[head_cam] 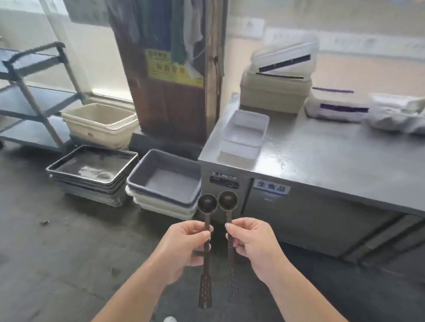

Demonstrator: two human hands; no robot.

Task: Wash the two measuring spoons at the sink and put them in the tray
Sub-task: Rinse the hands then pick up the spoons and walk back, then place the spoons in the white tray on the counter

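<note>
I hold two dark brown long-handled measuring spoons upright in front of me, bowls up and side by side. My left hand [185, 243] grips the handle of the left measuring spoon [207, 203]. My right hand [252, 245] pinches the handle of the right measuring spoon [228, 200]. Both flat perforated handle ends hang below my hands. A white plastic tray [245, 134] sits on the near left corner of the steel counter [330, 163]. No sink is in view.
On the floor to the left stand a stack of grey and white tubs [164, 180], a stack of metal baking trays [92, 172] and beige bins [100, 123]. A steel trolley [29, 95] is at far left. Stacked containers [276, 90] sit at the counter's back.
</note>
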